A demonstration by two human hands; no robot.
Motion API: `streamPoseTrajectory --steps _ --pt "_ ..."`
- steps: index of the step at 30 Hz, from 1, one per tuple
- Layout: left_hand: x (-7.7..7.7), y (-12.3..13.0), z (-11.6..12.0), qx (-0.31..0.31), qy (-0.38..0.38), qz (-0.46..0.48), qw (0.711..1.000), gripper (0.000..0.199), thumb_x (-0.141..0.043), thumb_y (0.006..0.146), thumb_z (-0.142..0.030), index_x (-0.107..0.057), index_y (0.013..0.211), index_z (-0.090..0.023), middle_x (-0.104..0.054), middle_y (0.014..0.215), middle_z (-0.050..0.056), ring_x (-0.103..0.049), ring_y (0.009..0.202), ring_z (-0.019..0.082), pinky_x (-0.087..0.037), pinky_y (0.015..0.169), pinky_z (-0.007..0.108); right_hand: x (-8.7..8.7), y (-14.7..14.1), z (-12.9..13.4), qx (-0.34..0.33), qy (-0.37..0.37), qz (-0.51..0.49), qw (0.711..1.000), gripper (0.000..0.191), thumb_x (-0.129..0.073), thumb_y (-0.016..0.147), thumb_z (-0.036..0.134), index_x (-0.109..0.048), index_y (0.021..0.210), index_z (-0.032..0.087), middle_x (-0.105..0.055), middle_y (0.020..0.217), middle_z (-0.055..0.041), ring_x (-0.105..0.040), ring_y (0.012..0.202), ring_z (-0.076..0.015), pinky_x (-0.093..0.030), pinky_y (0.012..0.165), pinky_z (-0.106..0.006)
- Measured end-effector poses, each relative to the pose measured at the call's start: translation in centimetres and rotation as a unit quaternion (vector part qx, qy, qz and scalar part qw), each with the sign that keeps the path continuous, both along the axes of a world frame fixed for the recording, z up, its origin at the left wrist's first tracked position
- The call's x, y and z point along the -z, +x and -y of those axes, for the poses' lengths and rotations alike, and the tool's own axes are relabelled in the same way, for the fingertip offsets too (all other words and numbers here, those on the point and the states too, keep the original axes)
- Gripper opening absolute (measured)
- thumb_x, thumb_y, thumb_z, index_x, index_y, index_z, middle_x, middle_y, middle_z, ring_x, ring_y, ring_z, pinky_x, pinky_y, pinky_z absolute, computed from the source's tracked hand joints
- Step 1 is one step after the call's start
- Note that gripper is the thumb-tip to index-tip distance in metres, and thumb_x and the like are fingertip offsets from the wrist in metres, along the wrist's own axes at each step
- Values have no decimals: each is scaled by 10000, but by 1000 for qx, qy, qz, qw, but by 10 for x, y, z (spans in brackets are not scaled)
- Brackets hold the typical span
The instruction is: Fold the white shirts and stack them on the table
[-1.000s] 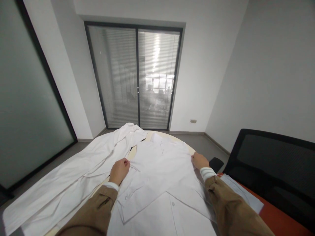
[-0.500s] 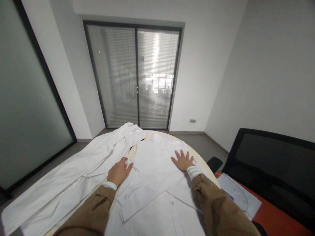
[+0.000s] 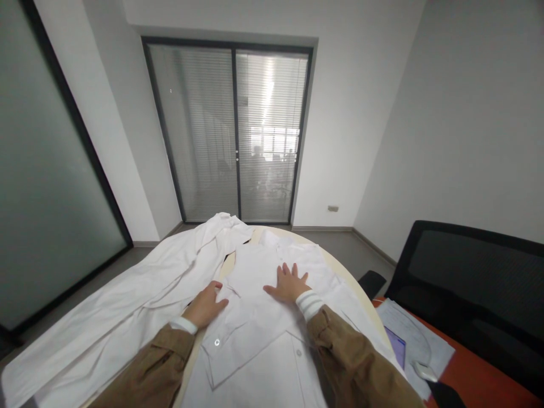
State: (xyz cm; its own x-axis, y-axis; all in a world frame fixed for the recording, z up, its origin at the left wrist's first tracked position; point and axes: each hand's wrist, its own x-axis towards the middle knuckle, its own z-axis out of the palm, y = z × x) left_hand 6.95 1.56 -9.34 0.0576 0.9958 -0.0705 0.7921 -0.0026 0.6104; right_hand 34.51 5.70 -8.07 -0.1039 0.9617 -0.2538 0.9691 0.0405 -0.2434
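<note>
A white buttoned garment [image 3: 259,323] lies spread over the round pale table [image 3: 340,269], its folded layers and a button showing near the front. My right hand [image 3: 289,283] rests flat on its middle, fingers spread. At the garment's left edge is my left hand [image 3: 207,304], thumb and fingers apart, touching the fabric; nothing is clearly gripped in it. A second white garment [image 3: 140,300] lies lengthwise along the left side of the table, just left of my left hand.
At the right, a black mesh chair [image 3: 467,283] stands behind an orange surface [image 3: 480,368] with papers [image 3: 408,323], a purple-screened device [image 3: 396,345] and a white object [image 3: 425,371]. Beyond the table is a glazed partition with blinds [image 3: 272,136].
My right hand has slid left from the garment's right side to its middle. My left hand has shifted slightly down. The device and white object on the orange surface show more.
</note>
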Motion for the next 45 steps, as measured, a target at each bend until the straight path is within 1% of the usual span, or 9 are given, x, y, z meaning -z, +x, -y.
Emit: streamPoseTrajectory --steps 5,13,17,21,31,35,38,41,45 --pt "-8 5 1 -3 -58 273 960 759 -719 700 -298 -359 1347 -133 -706 1047 128 -689 920 260 -527 793 364 5 -31 20 -170 50 -60 982 909 -255 861 789 -165 1568 225 -70 1638 -124 25 1491 -385 51 1114 -683" --pt "-25 25 14 4 -19 418 908 933 -840 560 -349 -406 1364 -161 -656 1138 154 -653 1046 307 -537 865 419 27 -41 41 -209 151 -104 961 835 -449 853 714 -302 1529 247 -247 1605 -112 -109 1479 -387 -38 1158 -609" --pt "-22 36 15 2 2 461 887 875 -832 585 -363 -416 1331 -173 -622 1198 158 -653 1039 294 -546 841 401 24 -43 37 -173 196 -177 949 614 -480 914 549 -463 1428 214 -472 1472 -134 -339 1396 -325 -178 1150 -532" --pt "-19 49 19 27 22 495 868 804 -823 629 -365 -422 1304 -188 -577 1287 171 -667 995 262 -538 841 388 20 -48 30 -81 227 -334 911 383 -459 950 456 -614 1182 194 -700 987 -81 -622 950 -206 -439 884 -339" --pt "-6 93 38 95 36 516 851 593 -757 715 -224 -510 1255 -226 -474 1420 130 -603 737 89 -512 797 313 25 -48 16 31 111 -568 815 450 -573 847 536 -568 1111 171 -507 536 80 -495 534 -127 -375 567 -248" --pt "1 104 42 87 57 507 856 531 -690 749 -170 -480 1233 -230 -514 1351 102 -599 769 96 -503 805 299 24 -48 13 49 91 -604 790 525 -652 766 461 -537 1166 142 -509 550 81 -492 548 -128 -359 554 -243" --pt "-1 100 47 121 43 422 897 336 -592 830 -177 -515 1156 -204 -608 1101 70 -599 793 135 -504 755 296 25 -44 11 61 91 -598 794 514 -635 727 317 -527 1190 122 -478 538 98 -441 513 -111 -337 534 -236" --pt "-7 87 51 257 117 244 928 269 -469 838 -66 -625 1008 -205 -595 1026 63 -581 925 175 -490 830 324 28 -40 9 73 110 -567 813 465 -557 725 226 -545 1179 125 -432 519 109 -383 481 -102 -295 498 -231" --pt "-17 72 55 413 199 37 888 458 -493 707 35 -696 992 -260 -556 1203 59 -499 1141 222 -413 1006 387 35 -36 5 86 145 -517 839 411 -541 750 227 -572 1152 145 -421 523 105 -401 497 -109 -307 513 -234"
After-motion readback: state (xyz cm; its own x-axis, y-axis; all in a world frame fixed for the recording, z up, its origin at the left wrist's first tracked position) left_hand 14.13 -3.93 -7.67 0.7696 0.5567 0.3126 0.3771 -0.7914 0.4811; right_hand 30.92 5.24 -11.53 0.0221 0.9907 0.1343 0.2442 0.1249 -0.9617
